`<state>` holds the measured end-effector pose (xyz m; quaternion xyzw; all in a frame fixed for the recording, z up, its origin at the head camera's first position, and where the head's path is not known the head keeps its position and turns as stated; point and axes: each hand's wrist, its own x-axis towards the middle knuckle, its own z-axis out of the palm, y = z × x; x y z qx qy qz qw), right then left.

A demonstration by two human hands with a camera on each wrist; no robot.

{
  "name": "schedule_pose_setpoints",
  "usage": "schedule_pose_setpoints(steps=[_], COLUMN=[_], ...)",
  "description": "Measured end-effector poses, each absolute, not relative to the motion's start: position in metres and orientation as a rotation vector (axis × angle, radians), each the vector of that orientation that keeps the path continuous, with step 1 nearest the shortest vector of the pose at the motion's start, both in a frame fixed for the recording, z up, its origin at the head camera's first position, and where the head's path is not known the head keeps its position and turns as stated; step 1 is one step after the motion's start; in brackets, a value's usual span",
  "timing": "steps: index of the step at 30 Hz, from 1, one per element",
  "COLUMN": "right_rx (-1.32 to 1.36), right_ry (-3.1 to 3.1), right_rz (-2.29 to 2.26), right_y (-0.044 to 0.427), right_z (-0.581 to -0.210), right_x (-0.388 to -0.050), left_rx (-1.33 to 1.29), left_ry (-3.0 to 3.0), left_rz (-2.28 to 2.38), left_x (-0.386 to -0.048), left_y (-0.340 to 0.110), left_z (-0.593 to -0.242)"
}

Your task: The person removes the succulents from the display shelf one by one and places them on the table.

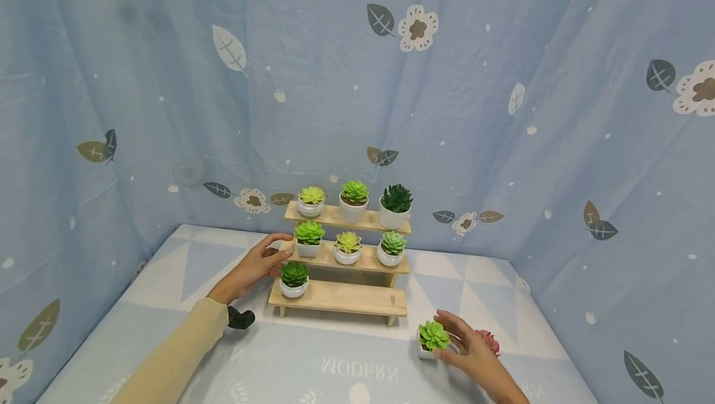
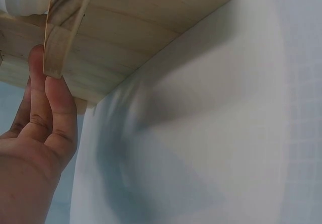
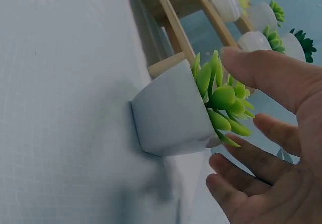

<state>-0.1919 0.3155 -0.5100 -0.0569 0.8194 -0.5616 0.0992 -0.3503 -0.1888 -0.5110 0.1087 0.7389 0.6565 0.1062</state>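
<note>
A three-tier wooden stand holds several small potted succulents. My left hand is at the left end of its middle board, beside a bright green succulent in a white pot. The left wrist view shows the fingers gripping the board's end. On the table at front right stands another green succulent in a square white pot. Around its leaves my right hand is spread, thumb and fingers apart, without a visible grip on the pot.
A pink plant shows partly behind my right hand. On the bottom board a dark green succulent stands at the left end. A black object lies by my left sleeve. Blue patterned curtains enclose the table.
</note>
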Motion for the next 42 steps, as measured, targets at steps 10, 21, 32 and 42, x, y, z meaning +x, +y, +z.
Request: schedule_pose_setpoints(steps=[10,21,32,42], right_rx=[-0.125,-0.246,-0.434,-0.542], right_ry=[2.511,2.540,2.575,2.486], right_rz=[-1.770,-1.776,-1.744,-1.764], right_y=[0.308,0.296,0.274,0.254], right_z=[-0.500,-0.479,-0.470,-0.465], right_x=[-0.196,-0.207,-0.221,-0.228], left_rx=[0.297,0.305,0.290,0.286], left_ry=[2.179,2.163,2.172,2.170], left_rz=[1.927,1.941,1.940,1.944], left_x=[-0.350,-0.348,-0.348,-0.348], left_y=[-0.190,-0.189,-0.188,-0.187], left_z=[-0.515,-0.514,-0.512,-0.511])
